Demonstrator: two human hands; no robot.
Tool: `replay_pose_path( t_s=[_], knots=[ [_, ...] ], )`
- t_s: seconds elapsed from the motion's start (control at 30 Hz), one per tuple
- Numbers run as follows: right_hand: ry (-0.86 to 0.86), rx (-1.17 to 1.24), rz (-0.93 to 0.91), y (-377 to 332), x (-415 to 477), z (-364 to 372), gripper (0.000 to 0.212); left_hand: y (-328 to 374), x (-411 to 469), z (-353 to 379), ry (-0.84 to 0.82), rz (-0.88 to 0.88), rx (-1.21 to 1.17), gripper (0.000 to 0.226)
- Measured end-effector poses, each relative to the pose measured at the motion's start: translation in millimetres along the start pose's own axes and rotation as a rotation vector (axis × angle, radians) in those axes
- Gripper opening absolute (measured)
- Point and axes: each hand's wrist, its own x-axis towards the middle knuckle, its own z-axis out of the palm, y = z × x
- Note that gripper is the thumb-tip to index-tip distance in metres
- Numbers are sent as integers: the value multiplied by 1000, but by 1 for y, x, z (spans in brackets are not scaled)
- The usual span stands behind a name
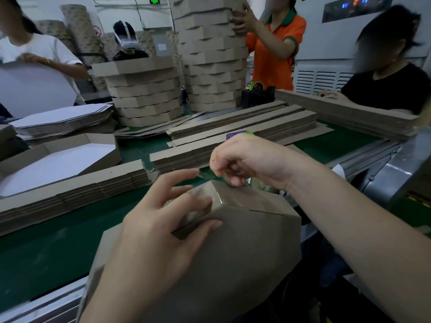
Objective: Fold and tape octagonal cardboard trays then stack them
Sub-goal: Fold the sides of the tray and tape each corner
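A brown octagonal cardboard tray [233, 248] stands tilted on its edge at the front of the green table, its far corner wrapped in clear tape. My left hand [163, 224] rests on that corner, thumb and fingers curled round the folded rim and holding the joint together. My right hand [242, 159] hovers just above the corner, pinching a strip of clear tape [206, 174] that runs toward the left fingertips. A tape dispenser [238, 135] shows partly behind my right hand.
Piles of flat cardboard strips [233, 127] lie across the green belt [46, 250]. Two tall stacks of finished trays [212, 66] stand at the back. An open tray with a white liner [58, 164] sits left. Several people work around the table.
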Motion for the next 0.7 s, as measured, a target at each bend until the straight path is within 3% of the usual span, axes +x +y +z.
replay_pose_path(
  t_s=[0.23,0.33,0.7],
  knots=[
    [-39,-94,40,-1,-4,-1,23,1,0,-1,66,-81,33,46],
    [-53,-127,59,-2,-5,-1,23,2,0,-2,69,-99,37,46],
    [-102,-200,108,-2,-3,-5,27,3,-1,-7,-157,-112,77,45]
  ],
)
